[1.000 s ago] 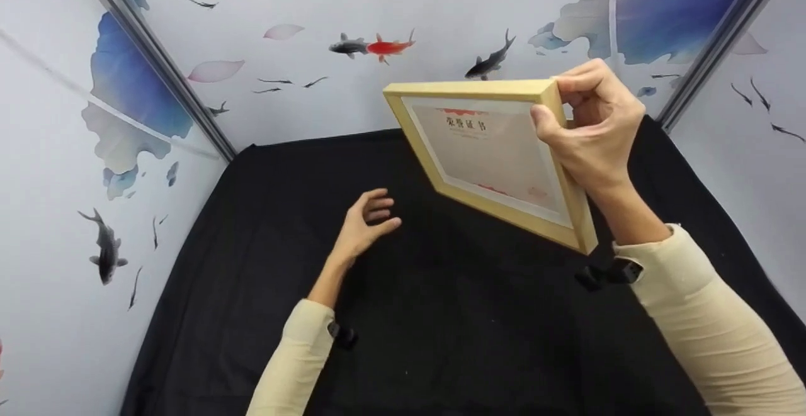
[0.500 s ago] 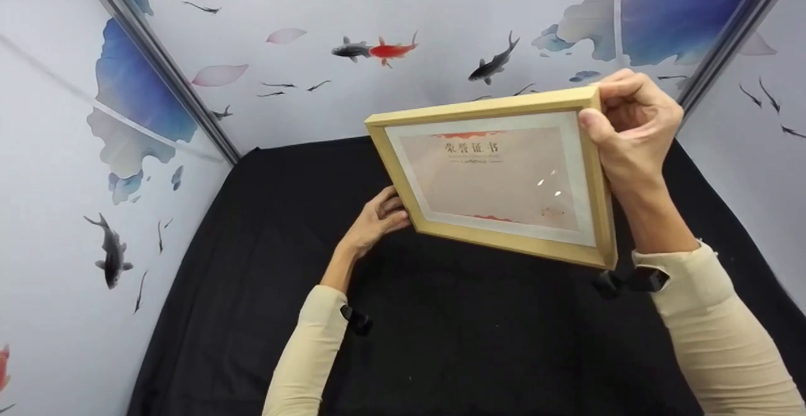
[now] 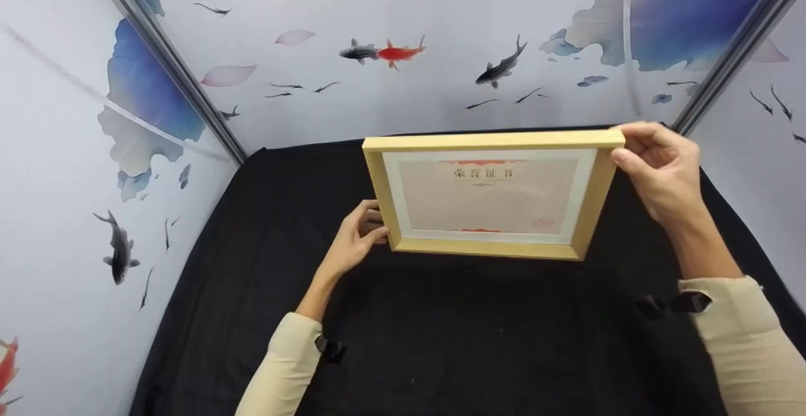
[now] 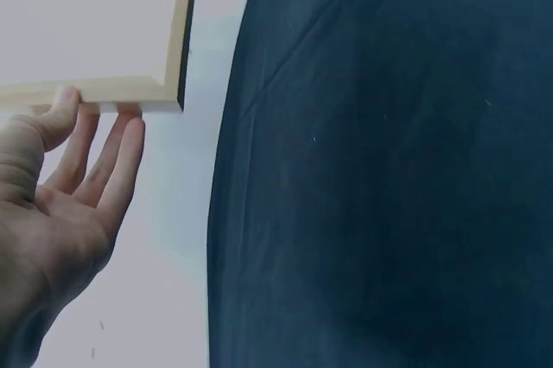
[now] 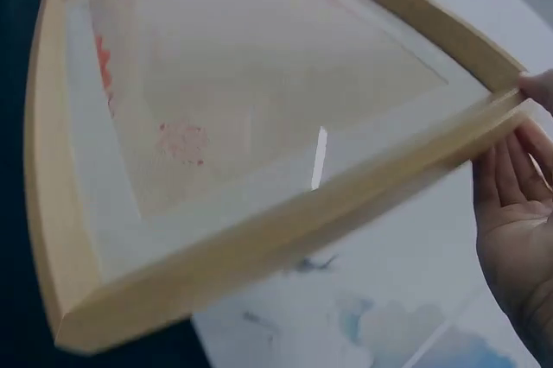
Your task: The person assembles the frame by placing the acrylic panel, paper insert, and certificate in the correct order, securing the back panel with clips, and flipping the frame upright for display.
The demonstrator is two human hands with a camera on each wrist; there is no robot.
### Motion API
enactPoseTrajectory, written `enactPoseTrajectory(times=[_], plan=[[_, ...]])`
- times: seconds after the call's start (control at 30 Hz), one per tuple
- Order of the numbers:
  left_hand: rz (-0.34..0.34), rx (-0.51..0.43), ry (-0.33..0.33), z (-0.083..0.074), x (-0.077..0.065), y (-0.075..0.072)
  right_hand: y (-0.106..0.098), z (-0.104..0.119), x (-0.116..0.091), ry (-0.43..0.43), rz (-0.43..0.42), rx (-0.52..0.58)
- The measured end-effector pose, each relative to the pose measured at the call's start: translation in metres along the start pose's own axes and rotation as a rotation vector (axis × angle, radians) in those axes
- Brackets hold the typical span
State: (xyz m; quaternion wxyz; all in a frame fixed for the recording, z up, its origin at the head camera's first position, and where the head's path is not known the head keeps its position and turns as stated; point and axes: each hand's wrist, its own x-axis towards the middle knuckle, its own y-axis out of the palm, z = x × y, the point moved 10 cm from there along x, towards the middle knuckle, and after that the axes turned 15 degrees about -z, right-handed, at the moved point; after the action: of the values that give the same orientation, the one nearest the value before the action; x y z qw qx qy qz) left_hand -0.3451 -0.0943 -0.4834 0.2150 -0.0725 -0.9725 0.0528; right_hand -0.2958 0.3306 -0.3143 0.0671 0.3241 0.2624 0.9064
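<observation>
A light wooden picture frame (image 3: 488,249) with a certificate behind its glass is held up above the black cloth, its front tilted toward me. My right hand (image 3: 667,170) pinches its upper right corner, thumb in front and fingers behind; the right wrist view shows the same hand (image 5: 518,204) at that corner. On the lower left side, my left hand (image 3: 352,240) holds the frame's edge between thumb and fingers. In the left wrist view the left thumb lies on the wooden border (image 4: 104,90) and the fingers reach to its outer side.
Black cloth (image 3: 441,340) covers the surface below. White panels with painted fish and leaves stand at the back (image 3: 441,0), left (image 3: 50,151) and right, joined by grey metal posts (image 3: 170,63). A small dark wrist camera (image 3: 674,303) sits on each sleeve.
The frame has turned from a slanted pose to nearly level and come lower. My right hand moved right and down with it. My left hand, apart from it before, has taken hold of its left side.
</observation>
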Motion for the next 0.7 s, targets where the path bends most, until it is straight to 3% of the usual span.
enactPoseTrajectory(times=[0.17, 0.3, 0.5, 0.7], plan=[[-0.039, 0.13, 0.066, -0.003, -0.004, -0.007, -0.027, -0.027, -0.007, 0.131, 0.041, -0.063], [-0.095, 0.152, 0.065, 0.011, 0.007, -0.004, -0.037, -0.045, 0.0, 0.178, 0.025, -0.11], [-0.172, 0.13, 0.015, 0.043, 0.024, 0.002, -0.039, -0.067, 0.018, 0.183, 0.029, -0.189], [-0.215, 0.154, -0.063, 0.069, 0.026, 0.005, -0.054, -0.091, 0.02, 0.229, 0.016, -0.318]])
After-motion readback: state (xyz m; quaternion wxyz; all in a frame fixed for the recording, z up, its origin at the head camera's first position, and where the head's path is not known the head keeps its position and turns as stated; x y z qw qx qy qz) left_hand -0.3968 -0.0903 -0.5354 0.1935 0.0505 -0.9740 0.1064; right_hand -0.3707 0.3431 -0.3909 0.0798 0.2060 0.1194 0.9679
